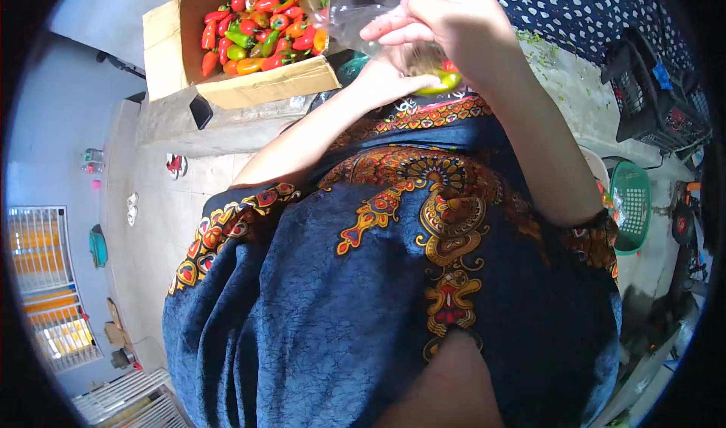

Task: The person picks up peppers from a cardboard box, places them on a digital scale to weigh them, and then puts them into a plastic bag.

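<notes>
A clear plastic bag [357, 14] hangs between my two hands at the top of the view. My left hand [391, 85] grips its lower part, the thumb lying along a yellow-green pepper [442, 82]. A bit of red shows just beside that pepper. Above, my right hand [448, 17] holds the upper part of the bag with bent fingers; its uppermost fingers are cut off by the frame edge. Left of the bag, an open cardboard box [266, 85] holds many red, orange and green peppers [261, 28].
The box stands on a concrete ledge [227, 127]. Towards the right are a black plastic crate [652, 99] and a green plastic basket [629, 207]. Dark dotted cloth [567, 8] hangs at the upper right. Slippers [176, 166] lie on the tiled floor [207, 173].
</notes>
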`<state>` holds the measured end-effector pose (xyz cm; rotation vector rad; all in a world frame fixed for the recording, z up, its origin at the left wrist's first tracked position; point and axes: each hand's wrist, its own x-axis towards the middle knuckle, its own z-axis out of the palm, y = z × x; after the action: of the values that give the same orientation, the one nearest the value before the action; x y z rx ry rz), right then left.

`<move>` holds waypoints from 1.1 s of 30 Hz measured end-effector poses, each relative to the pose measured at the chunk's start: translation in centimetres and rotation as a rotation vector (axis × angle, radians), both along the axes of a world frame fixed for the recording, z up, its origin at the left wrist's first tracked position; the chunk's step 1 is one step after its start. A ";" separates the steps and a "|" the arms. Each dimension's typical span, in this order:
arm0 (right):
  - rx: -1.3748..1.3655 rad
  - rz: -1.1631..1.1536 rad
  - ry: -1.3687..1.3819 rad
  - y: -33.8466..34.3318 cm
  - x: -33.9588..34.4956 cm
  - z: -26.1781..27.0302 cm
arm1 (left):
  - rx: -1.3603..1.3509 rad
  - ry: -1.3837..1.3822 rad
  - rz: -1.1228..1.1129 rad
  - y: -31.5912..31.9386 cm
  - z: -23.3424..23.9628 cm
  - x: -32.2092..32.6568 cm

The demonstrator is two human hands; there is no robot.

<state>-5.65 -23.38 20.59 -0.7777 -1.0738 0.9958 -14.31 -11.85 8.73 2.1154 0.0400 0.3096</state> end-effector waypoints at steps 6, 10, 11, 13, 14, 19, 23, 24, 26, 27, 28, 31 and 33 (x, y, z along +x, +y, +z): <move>0.093 -0.447 -0.220 -2.7 2.8 -0.9 | 0.055 0.046 0.160 -0.2 -1.2 -1.3; -0.385 -0.337 0.093 -6.4 8.3 -11.2 | -0.129 0.029 0.013 -2.5 -1.4 -0.7; -0.481 -0.199 0.017 -6.5 7.5 -14.2 | -0.256 0.015 -0.066 -2.9 -1.8 -0.5; -0.538 0.267 -0.045 -7.7 5.1 -15.6 | 0.660 -0.410 -0.138 -3.1 -2.0 -0.9; -0.658 0.380 -0.097 -7.3 5.4 -16.4 | 0.735 -0.588 -0.135 -3.3 -2.0 -1.0; -0.397 0.373 -0.801 -6.0 2.8 -11.8 | 0.167 -0.292 -0.279 -5.5 -0.7 -1.4; -0.565 0.324 -1.059 -5.7 -1.0 -10.2 | 0.695 -0.200 -0.100 -5.7 2.0 -1.9; -0.596 0.320 -1.130 -5.3 -1.8 -10.1 | 0.778 -0.180 -0.051 -5.5 2.2 -1.5; -0.681 0.220 -0.909 -5.8 -2.7 -10.7 | 0.555 -0.452 0.024 -7.3 3.5 1.0; -0.672 0.227 -0.911 -5.6 -2.7 -12.1 | 0.562 -0.447 0.032 -8.1 4.0 1.8; -0.500 0.232 -0.607 -5.3 -2.4 -13.9 | 0.238 -0.232 0.079 -8.9 4.4 2.6; -0.597 0.246 -0.483 -3.9 -1.6 -15.2 | 0.057 -0.143 0.031 -7.5 3.8 5.9; -0.490 0.273 -0.434 -3.7 -0.5 -18.3 | 0.211 -0.260 -0.058 -7.5 4.8 6.3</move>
<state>-6.16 -27.09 2.24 -1.3125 -1.3502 1.3889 -7.98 -19.33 13.58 2.2619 -0.2145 0.5725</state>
